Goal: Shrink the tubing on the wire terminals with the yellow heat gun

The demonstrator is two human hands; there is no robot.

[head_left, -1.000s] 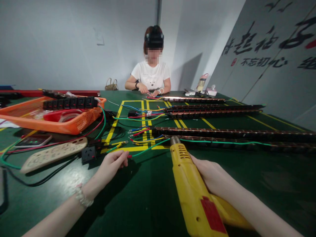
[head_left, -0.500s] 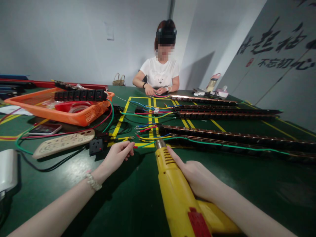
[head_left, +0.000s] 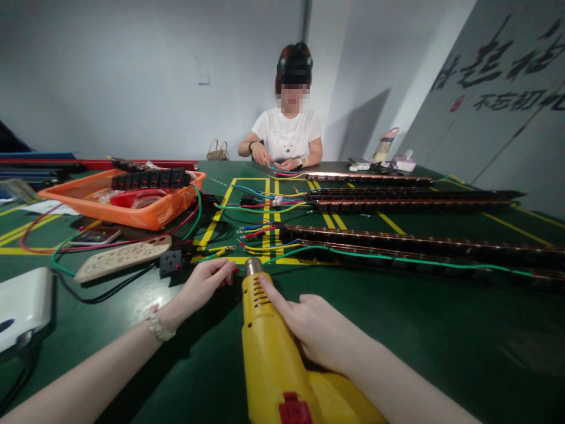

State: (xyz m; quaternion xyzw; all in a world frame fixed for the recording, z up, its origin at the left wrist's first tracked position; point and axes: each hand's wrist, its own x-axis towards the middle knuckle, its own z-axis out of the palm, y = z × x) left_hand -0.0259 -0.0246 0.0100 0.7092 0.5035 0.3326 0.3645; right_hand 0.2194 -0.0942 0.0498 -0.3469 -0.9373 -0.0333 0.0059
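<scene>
My right hand [head_left: 318, 330] is wrapped round a yellow heat gun [head_left: 269, 347], its index finger lying along the vented barrel. The metal nozzle [head_left: 253, 267] points away from me, just right of my left hand. Pinched in my left hand [head_left: 212, 277] is the end of a green wire [head_left: 304, 251], where a small red piece [head_left: 237, 270] shows at the fingertips. From there the wire runs right along the nearest dark strip with copper-coloured bars [head_left: 397, 254]. Loose wires with ring terminals [head_left: 251, 232] lie just beyond the nozzle.
An orange basket [head_left: 154, 219] holding black sockets stands at the left, behind a beige slotted plate [head_left: 123, 258] and a black socket [head_left: 171, 263]. A white device [head_left: 26, 300] sits at the left edge. More strips [head_left: 410, 200] lie farther back. A person [head_left: 289, 138] sits opposite.
The heat gun has moved left in my right hand, bringing its nozzle closer to my left hand and the wire end. My left hand keeps its pinch, slightly shifted left.
</scene>
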